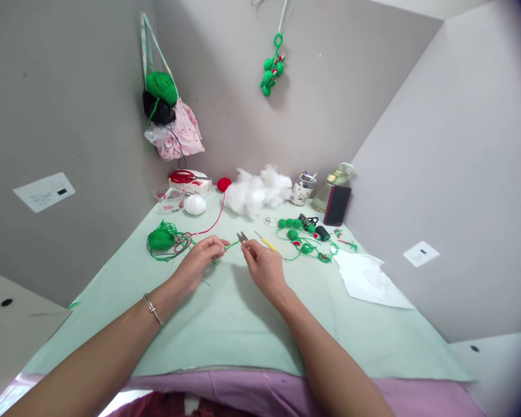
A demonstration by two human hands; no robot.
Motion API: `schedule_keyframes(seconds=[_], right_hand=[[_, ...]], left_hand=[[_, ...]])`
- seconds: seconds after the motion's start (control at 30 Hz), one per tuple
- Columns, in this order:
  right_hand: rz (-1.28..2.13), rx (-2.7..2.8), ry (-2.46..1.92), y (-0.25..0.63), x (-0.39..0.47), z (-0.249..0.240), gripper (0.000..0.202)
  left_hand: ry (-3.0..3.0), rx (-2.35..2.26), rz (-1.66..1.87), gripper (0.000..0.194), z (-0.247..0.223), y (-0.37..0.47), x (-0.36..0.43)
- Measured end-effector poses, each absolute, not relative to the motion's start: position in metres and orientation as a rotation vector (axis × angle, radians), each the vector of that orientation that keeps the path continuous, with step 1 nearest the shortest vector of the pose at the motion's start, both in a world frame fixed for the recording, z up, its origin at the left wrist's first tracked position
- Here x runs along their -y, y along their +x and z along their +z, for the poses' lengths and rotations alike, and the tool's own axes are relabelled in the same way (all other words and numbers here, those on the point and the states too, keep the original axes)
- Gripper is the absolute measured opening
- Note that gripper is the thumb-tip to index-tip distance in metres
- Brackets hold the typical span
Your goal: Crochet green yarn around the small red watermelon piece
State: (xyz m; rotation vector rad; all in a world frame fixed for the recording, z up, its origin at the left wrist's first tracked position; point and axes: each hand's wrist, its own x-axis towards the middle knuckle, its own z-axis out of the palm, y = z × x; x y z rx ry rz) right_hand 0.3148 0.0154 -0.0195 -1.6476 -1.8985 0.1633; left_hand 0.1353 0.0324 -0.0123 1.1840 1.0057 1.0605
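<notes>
The hands (265,267) hide the small scissors (242,237) except the blades; print on the left wall plate (44,191) is illegibly small.

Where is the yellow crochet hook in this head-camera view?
The slim yellow-handled hook lies on the pale green tabletop, just beyond the right hand, between the small dark-bladed scissors and the green crocheted pieces.
</notes>
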Motion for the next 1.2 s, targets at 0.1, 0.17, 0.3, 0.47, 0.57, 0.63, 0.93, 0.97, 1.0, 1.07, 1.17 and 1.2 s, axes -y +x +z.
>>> schedule_keyframes(seconds=[0.1, 0.17, 0.3, 0.47, 0.57, 0.63, 0.93, 0.97, 1.0, 1.07, 1.17, 1.2], right_hand=[[0.221, 1.825, -1.7, 0.321, -0.02, -0.019, 0.023], [0.253, 1.771, -1.734, 0.327, -0.024, -0.019, 0.024], [0.303, 1.683, -1.775, 0.34, -0.032, -0.018, 0.022], [0.411, 1.703, -1.714, 0.341, -0.032, -0.015, 0.023], [0.485, 1.784, -1.618, 0.332, -0.024, -0.013, 0.022], [0.53, 1.86, -1.541, 0.325, -0.019, -0.011, 0.02], [0.374, 1.916, -1.648, 0.328, -0.03, -0.017, 0.038], [0.323, 1.903, -1.709, 0.329, -0.035, -0.02, 0.033], [0.279, 1.899, -1.767, 0.329, -0.039, -0.023, 0.031], [0.23, 1.933, -1.848, 0.326, -0.048, -0.03, 0.028], [0.235, 2.005, -1.918, 0.318, -0.056, -0.037, 0.028], [0.248, 2.022, -1.934, 0.316, -0.059, -0.037, 0.029]], left_hand=[[1.22, -1.021, 1.093, 0.01, -0.01, 0.131, -0.035], [1.257, -1.032, 1.112, 0.01, -0.009, 0.127, -0.038], [1.377, -1.089, 1.149, 0.014, -0.007, 0.111, -0.049], [1.626, -1.294, 1.326, 0.008, -0.012, 0.1, -0.058], [1.814, -1.266, 1.362, 0.016, -0.015, 0.109, -0.051], [1.951, -1.158, 1.28, 0.024, -0.019, 0.118, -0.045], [1.984, -1.062, 1.151, 0.027, 0.004, 0.117, -0.042], [1.952, -1.077, 1.169, 0.03, 0.016, 0.113, -0.044], [1.929, -1.084, 1.185, 0.031, 0.03, 0.109, -0.045], [1.896, -1.061, 1.236, 0.029, 0.061, 0.104, -0.049], [1.762, -0.872, 1.395, 0.021, 0.108, 0.102, -0.059], [1.737, -0.825, 1.407, 0.019, 0.122, 0.103, -0.062]])
